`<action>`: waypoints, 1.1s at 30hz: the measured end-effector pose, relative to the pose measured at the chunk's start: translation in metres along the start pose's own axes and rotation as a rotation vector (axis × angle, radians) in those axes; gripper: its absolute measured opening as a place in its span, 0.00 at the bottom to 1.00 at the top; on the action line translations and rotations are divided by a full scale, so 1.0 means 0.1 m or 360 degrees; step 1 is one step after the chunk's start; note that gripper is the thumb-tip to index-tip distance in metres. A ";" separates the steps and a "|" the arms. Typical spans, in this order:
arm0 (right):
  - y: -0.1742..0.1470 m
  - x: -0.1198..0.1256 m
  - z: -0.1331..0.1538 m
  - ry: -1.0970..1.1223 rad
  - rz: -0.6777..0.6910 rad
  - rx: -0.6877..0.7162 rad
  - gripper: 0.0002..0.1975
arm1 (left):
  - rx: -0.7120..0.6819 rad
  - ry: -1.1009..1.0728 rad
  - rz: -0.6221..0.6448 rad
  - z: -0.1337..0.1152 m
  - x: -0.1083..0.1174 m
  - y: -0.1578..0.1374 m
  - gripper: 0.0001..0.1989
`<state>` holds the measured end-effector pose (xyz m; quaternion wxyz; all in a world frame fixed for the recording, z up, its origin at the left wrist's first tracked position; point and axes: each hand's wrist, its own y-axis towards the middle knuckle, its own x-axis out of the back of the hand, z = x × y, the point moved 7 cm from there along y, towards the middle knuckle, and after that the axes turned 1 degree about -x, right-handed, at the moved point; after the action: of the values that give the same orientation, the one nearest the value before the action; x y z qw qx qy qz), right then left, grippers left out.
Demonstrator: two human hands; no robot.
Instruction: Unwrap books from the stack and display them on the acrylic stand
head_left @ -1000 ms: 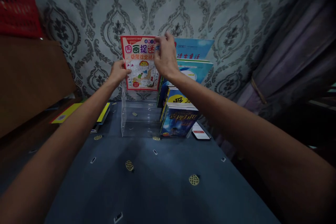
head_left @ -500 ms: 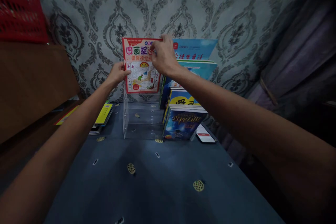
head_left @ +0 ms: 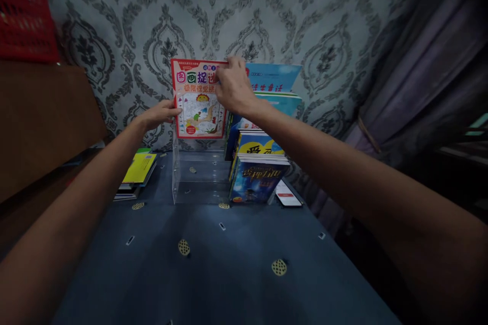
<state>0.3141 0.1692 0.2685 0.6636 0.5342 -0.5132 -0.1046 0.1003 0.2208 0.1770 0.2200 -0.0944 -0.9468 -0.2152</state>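
A red-bordered picture book [head_left: 202, 117] with a cartoon cover stands upright at the back left of a clear stepped rack [head_left: 202, 175]. My left hand [head_left: 163, 111] pinches its left edge, thumb on the front cover. At the top right corner, my right hand [head_left: 234, 86] grips it with bent fingers, covering part of the title. Beside it, the rack's right side carries a dark blue book [head_left: 259, 183] in front, a yellow and blue book [head_left: 255, 143] behind it, and light blue books [head_left: 282, 76] at the back, partly hidden by my right arm.
A stack of books with a yellow cover [head_left: 141, 167] lies left of the rack. A phone [head_left: 288, 195] with a lit screen is at its right. A red basket [head_left: 28, 20] sits on a wooden cabinet [head_left: 41, 122]. Patterned wall behind; curtain [head_left: 381, 106] at right.
The view has shifted slightly, so the whole scene sits further left. Both hands keep their grip on the picture book, which stays at about the same place on the rack.
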 end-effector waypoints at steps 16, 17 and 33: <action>-0.50 0.19 0.36 0.0050 0.0034 0.0168 0.12 | 0.0004 -0.0091 0.0001 -0.01 0.04 0.02 0.28; -0.62 0.14 0.44 0.0057 0.0126 0.0197 0.12 | -0.0017 -0.0076 -0.0016 -0.03 0.05 0.03 0.28; -1.57 -0.63 0.69 0.0412 0.0532 -0.0155 0.16 | -0.0161 -0.0227 -0.0053 -0.17 0.01 0.27 0.25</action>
<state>0.2952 0.1064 0.0976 0.7571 0.4179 -0.4995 0.0517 0.1131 0.2372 0.2007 0.1434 -0.1046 -0.9493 -0.2593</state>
